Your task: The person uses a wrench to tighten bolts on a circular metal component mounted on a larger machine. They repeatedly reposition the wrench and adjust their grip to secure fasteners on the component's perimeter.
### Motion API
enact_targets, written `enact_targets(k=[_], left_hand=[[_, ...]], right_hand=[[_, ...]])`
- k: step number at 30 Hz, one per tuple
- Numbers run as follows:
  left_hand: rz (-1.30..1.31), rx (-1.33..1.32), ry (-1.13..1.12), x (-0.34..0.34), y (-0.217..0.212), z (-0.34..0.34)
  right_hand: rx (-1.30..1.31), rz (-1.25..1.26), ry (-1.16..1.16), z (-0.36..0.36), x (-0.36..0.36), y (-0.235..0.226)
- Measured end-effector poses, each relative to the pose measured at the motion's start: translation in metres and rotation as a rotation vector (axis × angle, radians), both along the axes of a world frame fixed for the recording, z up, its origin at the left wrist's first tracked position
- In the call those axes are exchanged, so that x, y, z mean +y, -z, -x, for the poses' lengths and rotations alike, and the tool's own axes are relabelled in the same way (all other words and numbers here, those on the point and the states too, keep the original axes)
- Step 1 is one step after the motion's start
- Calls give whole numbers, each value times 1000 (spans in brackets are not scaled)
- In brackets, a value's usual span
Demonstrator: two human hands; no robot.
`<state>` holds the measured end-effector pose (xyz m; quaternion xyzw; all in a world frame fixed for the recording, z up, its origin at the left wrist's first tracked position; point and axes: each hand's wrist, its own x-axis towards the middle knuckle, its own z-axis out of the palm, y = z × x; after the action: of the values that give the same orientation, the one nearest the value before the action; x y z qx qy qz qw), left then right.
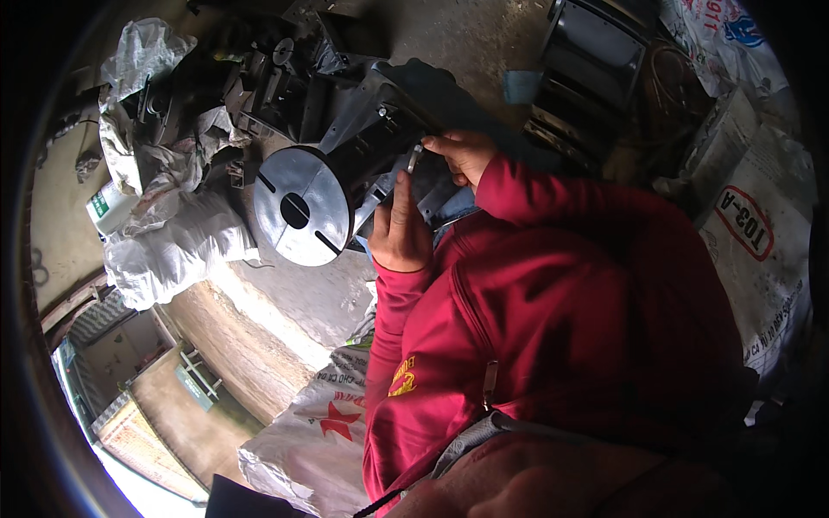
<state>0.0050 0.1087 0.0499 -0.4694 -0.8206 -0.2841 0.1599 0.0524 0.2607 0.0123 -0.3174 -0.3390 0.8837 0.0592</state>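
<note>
My right hand (466, 157) is closed, pinching a small shiny metal piece (414, 159) between thumb and fingertips; its exact kind is too small to tell. From below, my left hand (401, 229) reaches up with its index finger stretched out. That fingertip is at the lower end of the metal piece, and its other fingers are partly hidden. Just left of both hands, a round metal disc (275, 204) with a dark centre hole and two slots faces me. It sits at the end of a dark cylindrical body (367, 148). A small bright fastener (382, 111) stands on the assembly's far side.
Dark metal parts (281, 95) are heaped at the far left, near crumpled white plastic bags (177, 246). A printed white sack (306, 440) lies at the lower left, another white sack (760, 233) at the right. At the far right stands a dark boxy object (591, 52).
</note>
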Motion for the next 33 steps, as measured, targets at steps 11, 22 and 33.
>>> enact_targets(k=[11, 22, 33], left_hand=[[15, 3, -4, 2, 0, 3], [-27, 20, -18, -11, 3, 11], [76, 163, -176, -71, 45, 63]], right_hand=[[-30, 8, -37, -1, -1, 8], [-43, 49, -39, 2, 0, -1], [-55, 123, -41, 6, -11, -5]])
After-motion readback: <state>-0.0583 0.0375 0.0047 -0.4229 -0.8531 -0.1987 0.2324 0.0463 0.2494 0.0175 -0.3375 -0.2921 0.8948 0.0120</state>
